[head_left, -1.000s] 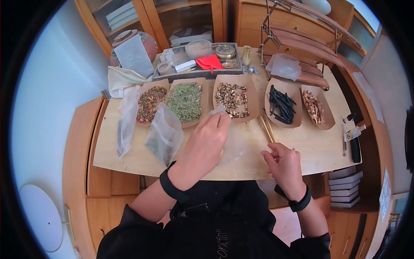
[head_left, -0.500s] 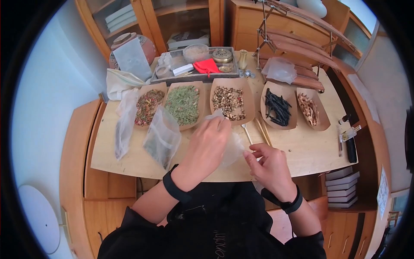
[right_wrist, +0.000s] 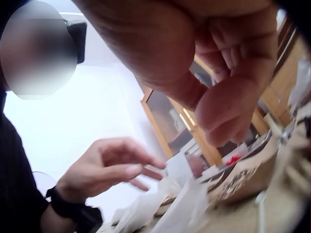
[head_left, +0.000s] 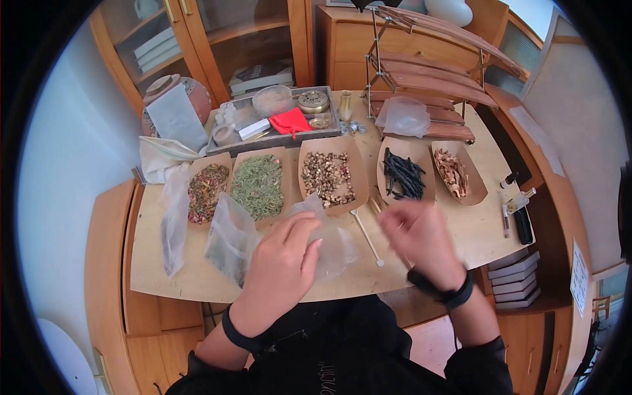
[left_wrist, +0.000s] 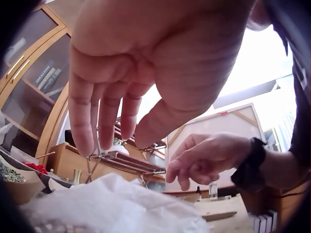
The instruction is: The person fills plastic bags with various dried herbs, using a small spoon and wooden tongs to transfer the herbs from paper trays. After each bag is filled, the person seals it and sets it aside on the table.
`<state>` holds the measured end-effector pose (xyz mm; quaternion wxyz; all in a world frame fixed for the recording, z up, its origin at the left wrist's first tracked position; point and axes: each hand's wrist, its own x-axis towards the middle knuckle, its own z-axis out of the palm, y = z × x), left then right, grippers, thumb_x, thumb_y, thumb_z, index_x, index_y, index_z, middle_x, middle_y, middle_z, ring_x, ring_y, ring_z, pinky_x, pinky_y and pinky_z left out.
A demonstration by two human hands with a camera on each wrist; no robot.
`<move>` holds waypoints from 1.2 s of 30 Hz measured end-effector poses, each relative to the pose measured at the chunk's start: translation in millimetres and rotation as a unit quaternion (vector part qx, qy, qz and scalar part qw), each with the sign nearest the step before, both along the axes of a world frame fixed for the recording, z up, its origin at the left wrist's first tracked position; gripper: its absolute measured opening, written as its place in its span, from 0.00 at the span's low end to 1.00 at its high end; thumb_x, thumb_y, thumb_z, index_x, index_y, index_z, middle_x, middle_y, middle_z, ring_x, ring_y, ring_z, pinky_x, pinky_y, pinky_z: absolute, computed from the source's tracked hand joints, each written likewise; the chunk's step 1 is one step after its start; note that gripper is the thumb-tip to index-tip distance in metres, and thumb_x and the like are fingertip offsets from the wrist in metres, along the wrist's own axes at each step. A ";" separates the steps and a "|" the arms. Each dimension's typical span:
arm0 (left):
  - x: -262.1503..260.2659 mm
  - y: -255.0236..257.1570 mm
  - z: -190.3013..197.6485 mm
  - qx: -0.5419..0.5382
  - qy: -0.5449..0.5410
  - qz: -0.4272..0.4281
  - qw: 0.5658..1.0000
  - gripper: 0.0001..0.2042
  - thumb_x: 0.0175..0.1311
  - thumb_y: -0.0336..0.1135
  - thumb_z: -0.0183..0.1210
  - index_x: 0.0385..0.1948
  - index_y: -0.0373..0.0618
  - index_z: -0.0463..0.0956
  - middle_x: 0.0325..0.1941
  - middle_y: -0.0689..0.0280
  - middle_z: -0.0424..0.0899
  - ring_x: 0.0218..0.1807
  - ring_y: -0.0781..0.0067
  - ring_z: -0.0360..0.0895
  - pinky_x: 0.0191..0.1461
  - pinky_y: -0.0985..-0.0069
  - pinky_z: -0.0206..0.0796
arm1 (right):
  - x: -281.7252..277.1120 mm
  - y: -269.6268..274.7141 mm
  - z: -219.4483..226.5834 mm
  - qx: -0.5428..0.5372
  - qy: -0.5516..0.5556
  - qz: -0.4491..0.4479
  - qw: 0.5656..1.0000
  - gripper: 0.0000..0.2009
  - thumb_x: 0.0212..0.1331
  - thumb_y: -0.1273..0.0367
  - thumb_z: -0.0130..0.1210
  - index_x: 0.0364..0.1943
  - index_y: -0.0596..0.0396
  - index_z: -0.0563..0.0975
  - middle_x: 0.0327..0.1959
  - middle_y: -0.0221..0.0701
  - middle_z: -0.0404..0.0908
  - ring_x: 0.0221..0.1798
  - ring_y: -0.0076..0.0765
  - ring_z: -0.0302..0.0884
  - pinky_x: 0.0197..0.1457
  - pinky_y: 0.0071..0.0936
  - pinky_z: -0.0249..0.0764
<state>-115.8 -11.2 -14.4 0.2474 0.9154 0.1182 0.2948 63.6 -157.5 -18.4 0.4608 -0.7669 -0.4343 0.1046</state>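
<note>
In the head view, my left hand (head_left: 280, 266) hovers at the left side of a translucent white bag (head_left: 337, 247), fingers loosely bent and holding nothing. My right hand (head_left: 424, 243), blurred, has loosely curled fingers above the slim golden sticks (head_left: 376, 205), partly covering them. Nothing shows in its grasp in the right wrist view. Between the hands lies a thin white spoon (head_left: 367, 238). Another sheer bag (head_left: 229, 240) with dark contents is left of my left hand. Behind the bags stand paper trays of brown-and-cream pieces (head_left: 327, 176) and green herb (head_left: 258, 183).
More paper trays hold reddish flowers (head_left: 209, 192), black sticks (head_left: 403, 176) and pale chips (head_left: 451, 172). A grey tray (head_left: 230, 146) of small items and a folding wooden rack (head_left: 434, 85) stand behind. Small bottles (head_left: 520, 199) lie near the right edge.
My left hand has come away from the bag's top, its fingers loosening. My right hand has moved from the bag's side towards the golden sticks. The head view has shifted, showing more of the spoon.
</note>
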 end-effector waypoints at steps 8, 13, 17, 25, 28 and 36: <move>15.1 5.6 14.7 -0.222 -0.082 -0.084 0.968 0.07 0.57 0.24 0.59 0.36 0.35 0.75 0.39 0.57 0.84 0.37 0.67 0.84 0.39 0.76 0.76 | 167.3 39.4 22.8 -0.033 -0.102 -0.209 0.972 0.13 0.57 0.66 0.56 0.25 0.66 0.79 0.16 0.38 0.80 0.15 0.29 0.79 0.20 0.28 0.74; 28.3 6.7 23.0 -0.266 -0.086 -0.110 0.954 0.05 0.58 0.25 0.59 0.35 0.36 0.77 0.37 0.59 0.85 0.37 0.70 0.84 0.41 0.76 0.76 | 193.1 56.6 11.4 -0.150 -0.007 -0.252 0.956 0.20 0.55 0.60 0.63 0.18 0.66 0.77 0.15 0.36 0.79 0.15 0.28 0.78 0.19 0.24 0.75; 42.1 6.9 28.5 -0.266 -0.080 -0.109 0.954 0.04 0.59 0.26 0.59 0.34 0.37 0.77 0.35 0.61 0.85 0.36 0.73 0.83 0.41 0.76 0.75 | 189.5 60.0 1.8 -0.110 0.044 -0.217 0.969 0.20 0.54 0.61 0.64 0.18 0.66 0.76 0.16 0.34 0.79 0.16 0.27 0.78 0.19 0.23 0.75; 90.4 14.6 35.3 -0.451 -0.072 -0.132 0.880 0.21 0.58 0.37 0.63 0.48 0.31 0.70 0.45 0.55 0.78 0.46 0.72 0.79 0.47 0.78 0.70 | 119.8 40.4 7.9 0.061 0.024 -0.176 0.982 0.13 0.57 0.65 0.63 0.25 0.64 0.78 0.17 0.31 0.78 0.18 0.23 0.77 0.20 0.22 0.73; 119.4 32.1 30.0 -0.267 -0.001 -0.008 0.964 0.33 0.53 0.47 0.67 0.53 0.28 0.68 0.49 0.52 0.76 0.47 0.70 0.78 0.47 0.77 0.70 | 82.3 32.8 2.6 0.095 -0.049 -0.129 0.986 0.10 0.55 0.67 0.64 0.28 0.61 0.79 0.19 0.33 0.80 0.18 0.23 0.77 0.23 0.21 0.72; 134.3 19.5 59.1 -0.351 0.062 -0.019 0.934 0.45 0.43 0.55 0.72 0.53 0.20 0.64 0.51 0.46 0.75 0.52 0.67 0.75 0.51 0.73 0.68 | 27.8 24.3 -6.1 0.152 -0.169 0.012 0.974 0.08 0.50 0.72 0.66 0.28 0.60 0.76 0.26 0.37 0.79 0.23 0.36 0.79 0.27 0.29 0.73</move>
